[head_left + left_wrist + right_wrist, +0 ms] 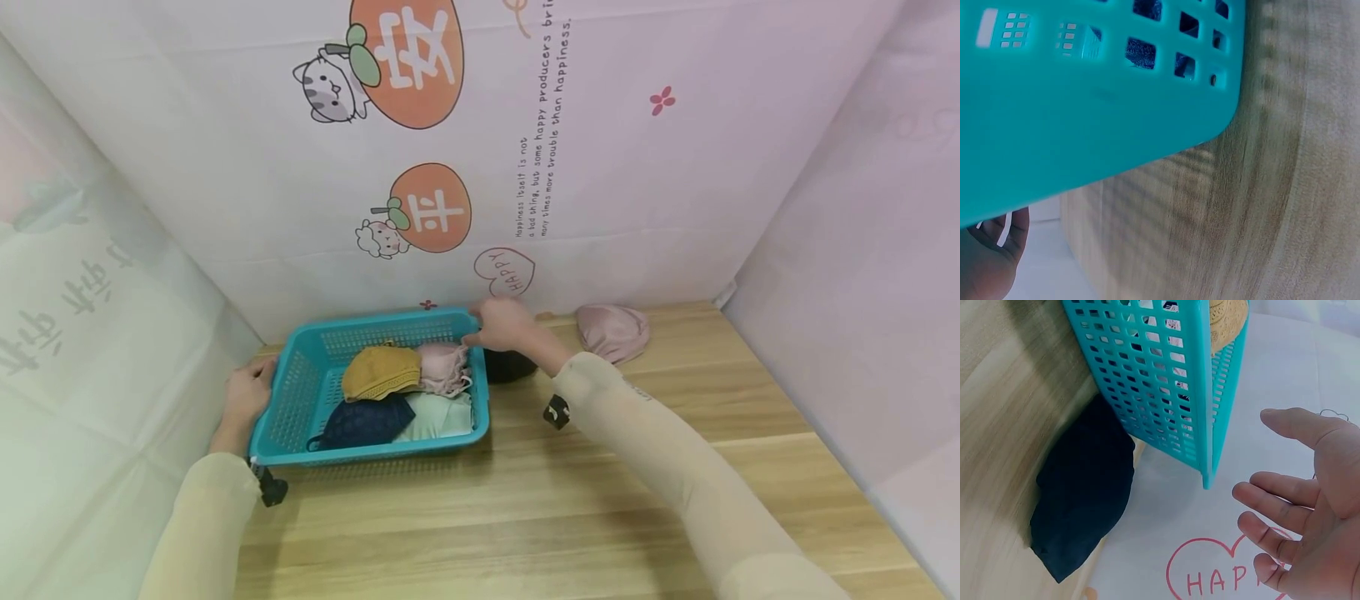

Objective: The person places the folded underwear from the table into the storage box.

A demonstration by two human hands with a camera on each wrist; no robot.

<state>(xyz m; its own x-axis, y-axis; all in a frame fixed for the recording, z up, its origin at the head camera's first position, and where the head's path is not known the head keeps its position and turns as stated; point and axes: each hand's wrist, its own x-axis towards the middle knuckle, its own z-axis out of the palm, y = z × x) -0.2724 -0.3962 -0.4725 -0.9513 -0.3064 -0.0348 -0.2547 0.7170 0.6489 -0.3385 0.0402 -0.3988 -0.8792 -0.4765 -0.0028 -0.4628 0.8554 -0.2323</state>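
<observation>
A teal perforated plastic basket (pixel 311 333) stands at the back left of the table. My left hand (pixel 250 390) grips its left rim; the fingers (pixel 1017 231) show at the rim's edge in the left wrist view. My right hand (pixel 504 323) is at the basket's back right corner, its fingers apart and loosely bent, holding nothing. Inside lie folded bras: a mustard one (pixel 382 372), a pale pink one (pixel 444 367), a navy one (pixel 367 421) and a mint one (pixel 438 417). A black folded bra (pixel 1085 487) lies on the table beside the basket's right wall.
A dusty pink cup-shaped fabric piece (pixel 613 332) lies at the table's back edge, right of my right forearm. Printed white cloth (pixel 600 167) hangs behind the wood-grain table (pixel 420 533), with more cloth at both sides.
</observation>
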